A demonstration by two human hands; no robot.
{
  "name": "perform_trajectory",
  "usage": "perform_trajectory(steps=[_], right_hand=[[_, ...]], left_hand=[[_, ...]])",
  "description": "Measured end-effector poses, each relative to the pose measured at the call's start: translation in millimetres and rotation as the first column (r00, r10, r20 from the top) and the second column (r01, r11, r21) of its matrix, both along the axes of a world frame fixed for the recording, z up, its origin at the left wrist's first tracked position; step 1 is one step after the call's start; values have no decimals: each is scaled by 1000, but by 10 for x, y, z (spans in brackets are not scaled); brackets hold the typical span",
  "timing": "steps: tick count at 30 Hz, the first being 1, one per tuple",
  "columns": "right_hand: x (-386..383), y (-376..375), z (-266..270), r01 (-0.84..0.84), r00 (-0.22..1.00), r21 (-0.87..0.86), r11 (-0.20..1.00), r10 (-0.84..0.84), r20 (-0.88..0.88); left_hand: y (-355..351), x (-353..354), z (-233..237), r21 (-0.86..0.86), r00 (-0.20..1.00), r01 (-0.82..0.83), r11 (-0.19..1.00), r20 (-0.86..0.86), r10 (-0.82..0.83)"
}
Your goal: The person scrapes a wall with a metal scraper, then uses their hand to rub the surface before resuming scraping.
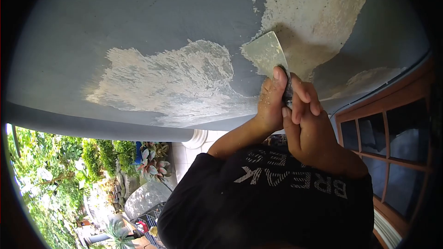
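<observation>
A putty knife point(266, 51) with a broad, pale, plaster-smeared blade rests against the grey painted surface at the edge of a bare patch point(318, 14). My left hand point(272, 97) is closed around its dark handle, with the thumb laid along the base of the blade. Close against it, my right hand point(311, 131) is also closed at the lower handle, and its fingers overlap with those of the left. Most of the handle is hidden by the two hands. Pale crumbs dot my left thumb and wrist.
Another rough, peeled patch point(170, 80) lies to the left on the grey surface point(152, 14). A wood-framed window point(387, 157) stands at the right. Plants point(50, 180), a white column base point(197, 139) and floor tiles point(181, 157) appear at lower left.
</observation>
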State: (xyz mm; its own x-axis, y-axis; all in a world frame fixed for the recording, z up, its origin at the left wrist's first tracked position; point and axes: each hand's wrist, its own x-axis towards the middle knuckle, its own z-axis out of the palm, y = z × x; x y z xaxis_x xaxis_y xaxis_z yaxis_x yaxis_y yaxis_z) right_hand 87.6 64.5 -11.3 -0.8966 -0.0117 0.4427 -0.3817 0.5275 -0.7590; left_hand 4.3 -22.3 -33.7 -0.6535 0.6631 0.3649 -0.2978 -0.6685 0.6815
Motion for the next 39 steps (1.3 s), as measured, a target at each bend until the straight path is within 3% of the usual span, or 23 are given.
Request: perform_trajectory(steps=[1,5,7,9,10,12,16,21,24,25,27,28,29,30,31,34,35,38,39], right_hand=[[-61,-12,-7,3,999,29,1000,-2,-39],[-307,-112,-2,-50,996,121,991,59,-74],[-297,-91,69,-80,990,154,985,96,-102],[-167,-53,52,-33,993,71,997,41,-111],[-107,-40,43,-22,994,29,999,25,-110],[11,20,101,6,997,56,998,-1,-75],[61,3,4,23,1000,38,999,-23,12],[60,-52,148,38,996,84,996,-45,81],[55,14,-86,57,998,-7,998,-56,39],[57,24,-125,80,997,-53,995,-81,-15],[1,-1,-111,88,993,-116,989,-97,-74],[-41,-47,-88,81,993,-140,987,-92,-79],[-125,-87,-89,51,989,-138,989,-69,-129],[-204,-102,-113,22,983,-140,990,-47,-179],[-260,-56,-160,-93,993,-268,959,110,50],[-259,-45,-210,-148,937,-629,763,312,159],[-233,-72,-235,-106,944,-667,737,285,165],[-184,51,-349,-106,923,-503,858,273,270],[-188,153,-329,-68,984,-322,944,117,136]], left_hand=[[-1,-7,0,22,1000,7,1000,11,-8],[-78,-186,173,152,969,-246,957,52,241],[-138,-122,204,132,986,-166,977,-9,169],[-122,-74,105,89,998,-61,994,-24,64],[-118,-29,88,-31,998,-64,997,11,65],[-39,-62,-1,0,998,5,1000,-69,-5],[24,-7,89,-73,996,73,995,-40,-76],[-100,18,40,13,996,91,996,-1,-91],[67,70,74,-125,997,-47,991,52,54],[117,12,-47,-21,999,-35,999,-17,35],[76,-26,-64,-60,998,-62,996,-26,61],[41,-24,-80,-78,997,-82,994,-21,81],[16,-59,-125,23,994,-86,996,65,84],[-54,-97,-29,-51,977,-210,976,-42,208],[-98,-135,15,-107,976,-219,970,-39,216],[-188,-57,96,-283,973,-229,931,-30,230],[-202,-37,71,-315,968,-249,916,-58,243],[-238,-12,-138,-360,932,-356,862,-197,303],[-189,39,-119,-294,856,-516,805,-211,472]])
